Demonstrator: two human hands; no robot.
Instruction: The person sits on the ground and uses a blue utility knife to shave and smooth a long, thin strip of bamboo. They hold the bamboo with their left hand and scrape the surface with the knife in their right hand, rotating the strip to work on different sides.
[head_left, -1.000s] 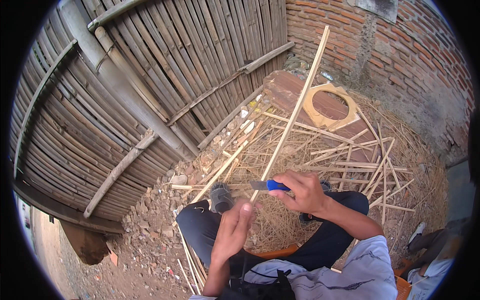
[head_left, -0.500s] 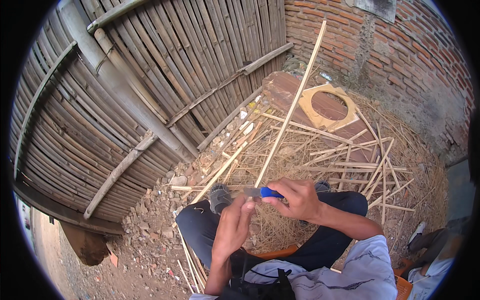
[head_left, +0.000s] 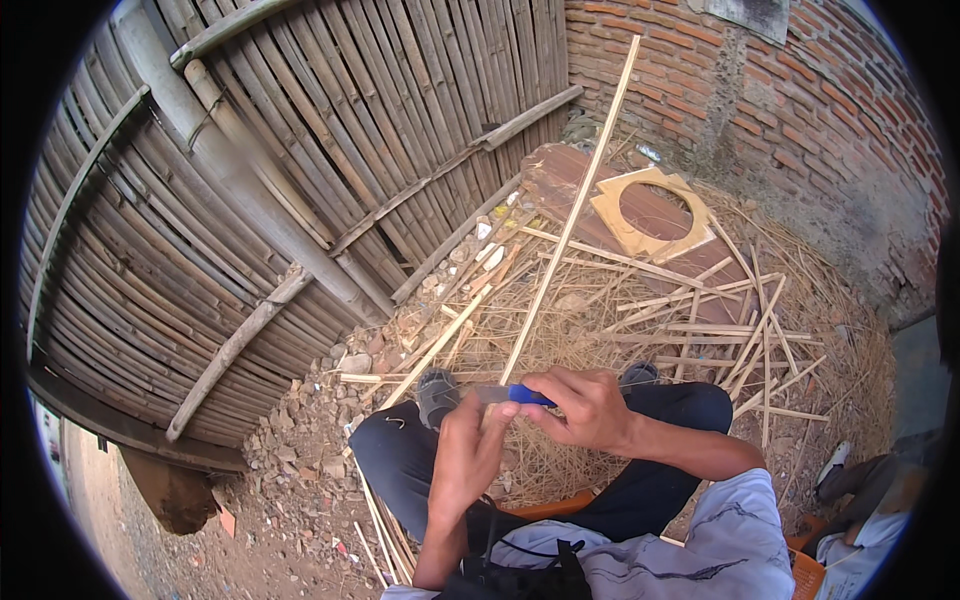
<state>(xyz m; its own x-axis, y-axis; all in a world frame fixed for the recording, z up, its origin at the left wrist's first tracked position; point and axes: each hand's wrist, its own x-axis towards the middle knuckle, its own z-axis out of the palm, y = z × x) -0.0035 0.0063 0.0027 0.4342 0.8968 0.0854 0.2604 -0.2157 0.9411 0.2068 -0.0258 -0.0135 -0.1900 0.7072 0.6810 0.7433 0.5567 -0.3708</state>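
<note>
A long, pale bamboo strip [head_left: 572, 215] slants up and away from my lap toward the brick wall. My left hand [head_left: 468, 450] is closed round its near end, thumb up against the knife. In my right hand [head_left: 585, 408] is a knife [head_left: 528, 395] with a blue handle and a short, wide grey blade. The blade lies across the strip just above my left fingers and points left. My fingers hide the strip's very end. Both hands are close together above my bent legs [head_left: 395, 455].
Many cut strips [head_left: 765, 345] lie crossed on straw at the right. A wooden board with a round hole [head_left: 618, 215] rests on a brown panel [head_left: 560, 180]. A bamboo fence [head_left: 370, 110] stands left, a brick wall [head_left: 820, 120] behind. Another person's leg [head_left: 850, 478] shows at lower right.
The strip's far end has swung slightly left. My right hand and the knife have shifted a little left and down, so the blue handle now meets my left thumb.
</note>
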